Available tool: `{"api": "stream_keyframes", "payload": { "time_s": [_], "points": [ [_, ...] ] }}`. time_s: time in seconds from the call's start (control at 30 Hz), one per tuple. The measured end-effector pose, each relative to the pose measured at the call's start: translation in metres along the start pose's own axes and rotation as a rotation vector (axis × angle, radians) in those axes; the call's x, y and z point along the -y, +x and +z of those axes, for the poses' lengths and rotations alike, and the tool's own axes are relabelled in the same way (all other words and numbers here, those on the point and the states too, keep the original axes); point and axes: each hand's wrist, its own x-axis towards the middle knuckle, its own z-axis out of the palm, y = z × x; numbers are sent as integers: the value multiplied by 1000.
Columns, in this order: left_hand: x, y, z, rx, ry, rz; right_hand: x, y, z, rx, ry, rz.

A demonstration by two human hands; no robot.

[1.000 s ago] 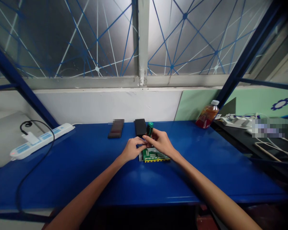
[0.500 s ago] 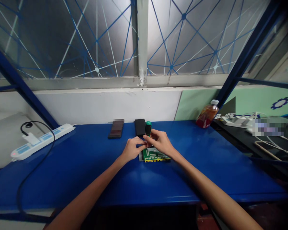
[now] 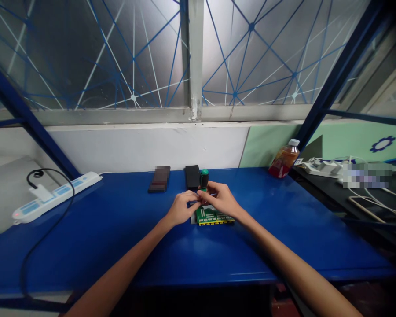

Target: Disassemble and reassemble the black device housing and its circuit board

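- Right hand: grasps a screwdriver with a green-and-black handle between thumb and fingers; the handle stands roughly upright, its green end uppermost. The tool's tip is hidden by the hands.
- Left hand: fingers bent, thumb and fingertips reaching to the right hand's fingertips just below the handle. Whether they pinch anything cannot be told.
- Green rectangular circuit board with a yellow-and-black striped near edge: lies near the middle of the glossy blue tabletop, beneath the right hand, its far part covered by the fingers. A grey edge shows along its left side.
- Black rectangular box: lies just beyond the hands, near the far edge of the tabletop.
- Dark flat oblong object, partly pixelated: lies left of the box, apart from it.
- White power strip with pale-blue socket panels: lies at far left; a white plug with a black cable is fitted to it.
- Clear plastic bottle of reddish-brown drink, white-capped: at the far right corner.
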Motion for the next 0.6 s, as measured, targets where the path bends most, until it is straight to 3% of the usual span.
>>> {"api": "stream_keyframes", "payload": {
  "time_s": [0.23, 0.43, 0.6],
  "points": [
    [2, 0, 3, -62, -15, -37, -2, 1, 0, -33, -14, -15],
    [1, -1, 2, -6, -63, -16, 0, 0, -1, -21, 56, -9],
    [1, -2, 3, -24, -44, -53, 3, -1, 0, -20, 66, -7]
  ]
}}
